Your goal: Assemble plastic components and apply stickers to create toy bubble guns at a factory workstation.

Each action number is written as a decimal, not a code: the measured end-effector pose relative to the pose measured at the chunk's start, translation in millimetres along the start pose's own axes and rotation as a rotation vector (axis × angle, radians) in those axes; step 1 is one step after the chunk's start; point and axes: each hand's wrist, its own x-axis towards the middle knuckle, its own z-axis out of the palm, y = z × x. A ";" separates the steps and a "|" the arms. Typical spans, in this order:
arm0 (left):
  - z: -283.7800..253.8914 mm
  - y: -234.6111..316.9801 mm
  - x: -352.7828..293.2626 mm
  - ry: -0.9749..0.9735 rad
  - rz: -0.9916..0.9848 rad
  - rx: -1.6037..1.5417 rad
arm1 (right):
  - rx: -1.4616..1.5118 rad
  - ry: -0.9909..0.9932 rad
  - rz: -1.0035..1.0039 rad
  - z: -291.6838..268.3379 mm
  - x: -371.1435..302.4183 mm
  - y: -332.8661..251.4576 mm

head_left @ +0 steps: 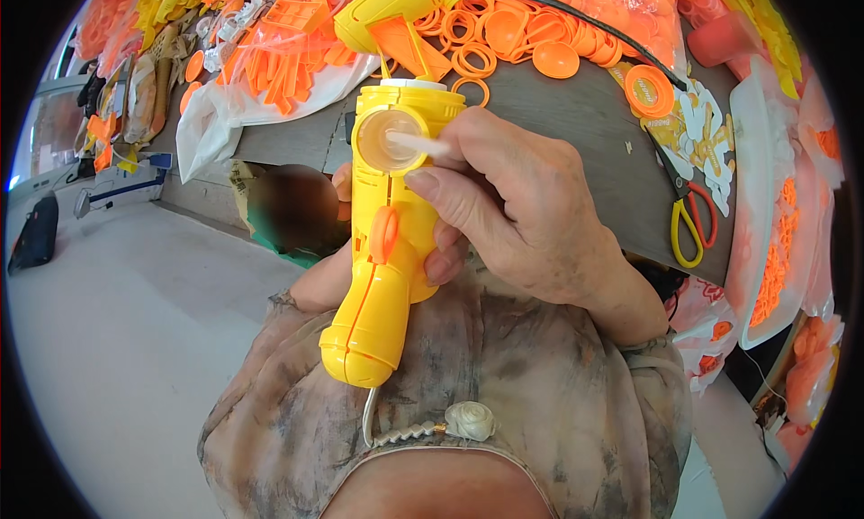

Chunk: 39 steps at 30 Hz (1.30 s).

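Observation:
A yellow toy gun (pixel 396 204) with an orange trigger (pixel 384 235) is held up before my chest, its rounded grip toward me. My left hand (pixel 343 183) is shut round it from behind, mostly hidden by the toy. The fingers of my right hand (pixel 531 195) pinch a thin whitish stick (pixel 418 143), whose far end reaches into the round, clear-looking opening (pixel 391 139) in the toy's side. A white ring (pixel 413 84) shows at the toy's far end. Just beyond lies another yellow toy body (pixel 396 13) on the grey table (pixel 576 114).
Orange parts (pixel 283 56), rings (pixel 474 60) and cups (pixel 555 58) crowd the table's far side. At right lie scissors (pixel 691 218), white stickers (pixel 706 146) and a translucent bin (pixel 745 222) of small orange pieces. A blurred dark round shape (pixel 297 209) shows past the table's near edge.

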 end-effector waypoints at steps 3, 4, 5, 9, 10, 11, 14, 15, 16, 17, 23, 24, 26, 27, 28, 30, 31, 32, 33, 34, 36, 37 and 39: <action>-11.7 2.4 7.2 -0.081 -0.012 0.048 | -0.032 0.031 -0.001 1.0 1.7 0.2; -14.1 3.0 8.7 -0.120 -0.012 0.073 | -0.048 0.034 -0.003 1.1 2.6 0.3; -15.7 3.6 9.7 -0.159 -0.011 0.097 | -0.046 0.032 -0.004 1.5 3.4 0.6; 18.8 6.7 2.3 0.201 -0.051 0.025 | -0.066 0.033 -0.006 1.5 4.9 2.1; 18.1 5.1 0.0 0.201 -0.049 0.024 | -0.071 0.026 0.001 1.7 5.2 1.4; 16.0 3.3 -1.9 0.142 -0.025 0.042 | -0.071 0.024 0.000 2.6 5.3 1.9; 22.2 7.5 -3.2 0.149 -0.062 0.095 | -0.057 0.056 -0.045 3.9 4.8 4.2; 24.5 9.5 -2.8 0.215 -0.123 0.132 | -0.032 0.022 0.018 2.3 4.2 2.8; 22.9 9.7 -2.1 0.215 -0.124 0.132 | -0.007 -0.011 0.082 1.1 3.5 2.2; 20.7 9.0 -2.3 0.163 -0.119 0.110 | -0.006 -0.015 0.081 1.0 3.2 1.4; -32.4 2.7 -5.1 -0.122 -0.148 -0.010 | -0.015 -0.027 0.033 1.0 2.4 2.9; -42.7 1.9 -7.4 -0.200 -0.193 -0.045 | 0.003 -0.036 0.021 0.9 2.9 1.7; -45.1 -1.2 -2.1 -0.213 -0.183 -0.049 | 0.016 -0.048 0.010 1.0 2.4 1.1; -39.1 39.7 -92.3 -0.223 -0.255 -0.053 | 0.021 0.002 0.112 -6.2 -4.1 4.8; -39.1 36.8 -91.5 -0.233 -0.240 -0.056 | 0.051 -0.026 0.184 -5.4 -3.1 2.8; -40.0 35.0 -87.2 -0.253 -0.218 -0.061 | 0.080 -0.021 0.140 -2.3 -1.6 2.5; -40.5 33.3 -88.5 -0.265 -0.219 -0.065 | 0.101 0.007 0.104 -1.1 -2.1 3.6; -45.0 11.6 -21.0 -0.272 -0.166 -0.063 | 0.119 -0.042 0.087 2.6 0.8 0.7; -46.9 12.0 -8.6 -0.280 -0.173 -0.066 | 0.138 -0.036 0.097 1.6 -1.7 2.8; -47.4 11.7 -4.8 -0.290 -0.176 -0.068 | 0.158 -0.035 0.106 2.0 -3.4 3.7; -41.6 39.2 -85.1 -0.310 -0.236 -0.078 | 0.118 0.017 0.097 -1.9 -10.1 10.8; -41.4 37.5 -86.6 -0.319 -0.225 -0.079 | 0.099 0.007 0.068 -0.5 -9.4 10.8; -41.2 37.2 -90.7 -0.337 -0.209 -0.082 | 0.108 -0.004 0.092 1.9 -7.5 7.4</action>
